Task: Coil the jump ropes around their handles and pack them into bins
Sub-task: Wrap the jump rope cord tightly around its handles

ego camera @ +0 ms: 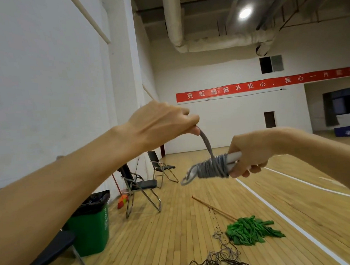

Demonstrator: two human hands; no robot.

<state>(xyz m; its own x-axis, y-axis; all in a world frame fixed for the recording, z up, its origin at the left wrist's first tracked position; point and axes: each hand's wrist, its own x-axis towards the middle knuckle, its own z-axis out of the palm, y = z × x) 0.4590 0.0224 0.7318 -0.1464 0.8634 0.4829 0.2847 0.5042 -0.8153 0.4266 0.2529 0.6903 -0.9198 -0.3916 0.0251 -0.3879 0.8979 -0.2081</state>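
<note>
- The wooden floor [148, 241], marked with white lines, is seen across the lower view.
- A red banner [249, 85] with white characters is hung on the far wall.
- A green bin [90, 231] with a black liner is placed at the left, near the white side wall. Folding chairs [144, 184] are stood just behind it.
- A mop [253, 232] with green strips and a wooden stick is laid on the floor at lower right.
- A loose tangle of dark and grey cords [222, 261] is spread just in front of the mop head.
- The left hand [161, 121] is raised with fingers curled, and the free run of the grey jump rope [205, 140] is pinched at its fingertips.
- The right hand [252, 151] is closed round the pale handles [232, 156], which are held roughly level in mid-air, well above the floor.
- A coil [211, 168] of many rope turns is wound round the handles, just beside the right hand. A short taut length is led up from it to the left hand.
</note>
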